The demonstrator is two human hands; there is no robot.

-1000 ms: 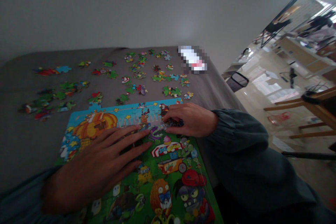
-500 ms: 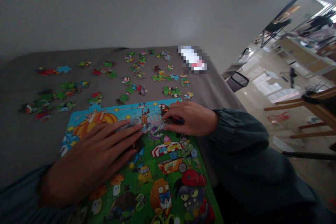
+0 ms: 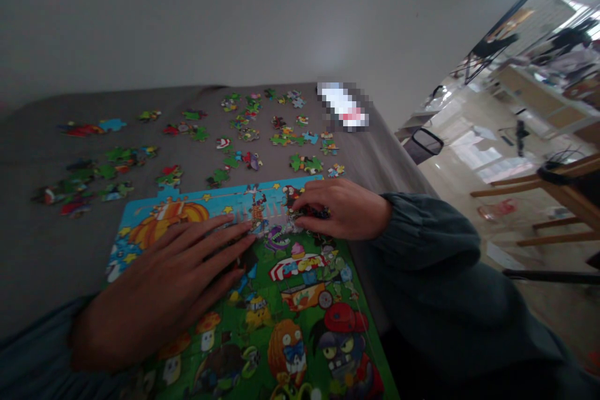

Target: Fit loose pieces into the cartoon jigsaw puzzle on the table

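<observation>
A colourful cartoon jigsaw puzzle (image 3: 300, 294) lies in front of me, with a blue sky strip along its far side and green ground below. My left hand (image 3: 164, 290) rests flat over its left half, fingers stretched and slightly apart, hiding part of the picture. Near the far right corner, my right hand (image 3: 340, 207) has its fingers curled and pinched on a dark and red puzzle piece (image 3: 292, 195) within the picture. The hand covers much of that piece. A blue piece (image 3: 169, 192) juts out from the far edge, beside the pumpkin.
Loose puzzle pieces (image 3: 244, 119) are scattered in groups on the grey cloth (image 3: 197, 159) beyond the puzzle. A blurred-out bright phone-like object (image 3: 344, 106) lies at the back right. The wall (image 3: 210, 19) rises behind. Right of the table stands a wooden chair (image 3: 557, 187).
Both hands stay nearly in place; the right fingers shift only slightly at the puzzle piece. The whole view has moved very little.
</observation>
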